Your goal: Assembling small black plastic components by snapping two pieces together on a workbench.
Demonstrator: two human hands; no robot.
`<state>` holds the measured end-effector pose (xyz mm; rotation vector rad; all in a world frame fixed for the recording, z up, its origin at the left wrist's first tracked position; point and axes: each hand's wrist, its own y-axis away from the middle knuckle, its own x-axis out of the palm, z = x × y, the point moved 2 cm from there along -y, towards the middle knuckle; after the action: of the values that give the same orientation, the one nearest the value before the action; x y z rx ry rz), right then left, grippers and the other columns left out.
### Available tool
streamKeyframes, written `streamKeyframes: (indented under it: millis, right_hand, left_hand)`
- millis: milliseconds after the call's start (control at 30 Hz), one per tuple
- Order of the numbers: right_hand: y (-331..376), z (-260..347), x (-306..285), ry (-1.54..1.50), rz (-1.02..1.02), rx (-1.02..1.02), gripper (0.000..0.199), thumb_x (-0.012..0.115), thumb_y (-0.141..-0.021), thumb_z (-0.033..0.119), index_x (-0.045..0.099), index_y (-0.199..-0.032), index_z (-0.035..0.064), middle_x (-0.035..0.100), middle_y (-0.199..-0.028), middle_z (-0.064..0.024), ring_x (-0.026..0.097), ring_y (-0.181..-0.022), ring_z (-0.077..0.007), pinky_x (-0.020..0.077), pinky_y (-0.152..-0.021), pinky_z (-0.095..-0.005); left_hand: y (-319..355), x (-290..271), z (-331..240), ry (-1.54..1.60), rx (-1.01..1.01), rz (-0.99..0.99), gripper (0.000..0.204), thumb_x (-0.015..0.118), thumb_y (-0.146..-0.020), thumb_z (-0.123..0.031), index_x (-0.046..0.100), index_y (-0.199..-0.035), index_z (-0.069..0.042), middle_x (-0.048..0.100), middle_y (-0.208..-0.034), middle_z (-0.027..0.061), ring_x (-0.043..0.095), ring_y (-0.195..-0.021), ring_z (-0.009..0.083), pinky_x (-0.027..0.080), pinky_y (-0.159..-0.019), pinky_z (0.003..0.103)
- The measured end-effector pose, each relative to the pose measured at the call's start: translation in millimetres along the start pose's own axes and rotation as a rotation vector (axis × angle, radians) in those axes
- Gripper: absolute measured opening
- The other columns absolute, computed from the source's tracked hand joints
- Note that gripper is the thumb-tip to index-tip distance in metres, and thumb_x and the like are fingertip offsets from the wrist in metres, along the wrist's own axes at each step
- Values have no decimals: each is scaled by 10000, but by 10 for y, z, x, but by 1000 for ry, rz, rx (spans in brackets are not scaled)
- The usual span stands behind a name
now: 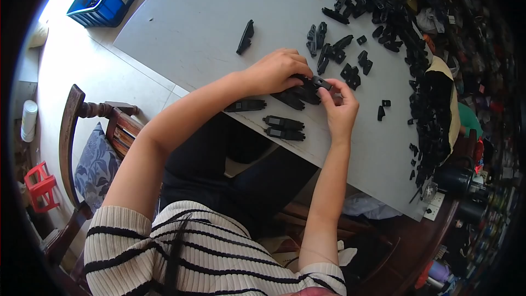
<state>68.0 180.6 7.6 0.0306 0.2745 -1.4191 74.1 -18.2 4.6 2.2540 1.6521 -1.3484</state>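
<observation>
My right hand (341, 105) pinches a small black plastic block (321, 82) with a hole in it, between thumb and fingertips. Close against it, my left hand (278, 71) has its fingers curled round a black plastic part, mostly hidden by the fingers. Just below both hands, long black plastic parts (289, 100) lie side by side on the grey table (192, 27). Nearer the table's front edge rest two more long parts (284, 127), with another black part (246, 105) under my left forearm.
Loose black parts (378, 8) are strewn over the far right, beside a large dark heap (430, 115) in a pale open sack (453, 98). One part (246, 37) lies apart at left. A blue crate (104, 0) stands on the floor, with a wooden chair (71, 142) nearer.
</observation>
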Motion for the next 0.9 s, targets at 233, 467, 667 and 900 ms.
streamKeyframes:
  millis: [233,467,667,900]
  right_hand:
    - [12,37,-41,367,117,-120,175,744,-721,-9,662,-874,-19,567,-732,-28,511,-602,-96,407,-536,-227]
    - [-107,32,111,337,207,-242,182,762,-697,-3,664,-850,-20,559,-735,-31,532,-625,-114,424,-554,-240]
    - [-202,-83,-144,580,-179,-195,206,736,-787,161,662,-945,52,546,-939,-67,575,-699,-174,487,-627,-299]
    - [-202,-170,-204,926,-261,-245,169,646,-847,110,605,-998,46,544,-953,-86,589,-841,-267,495,-733,-360]
  left_hand:
    - [-17,11,126,181,-169,-33,206,736,-706,-42,643,-886,-4,642,-915,116,612,-850,305,498,-752,365]
    - [-92,52,214,284,-233,50,221,773,-678,-68,628,-821,18,636,-874,126,638,-815,281,508,-720,357]
    - [-73,52,126,194,-99,29,313,782,-686,-92,599,-924,-4,623,-875,120,634,-815,254,508,-719,356]
    - [-177,-100,133,328,-208,31,317,679,-809,-114,557,-1096,-58,620,-948,107,613,-869,274,503,-763,367]
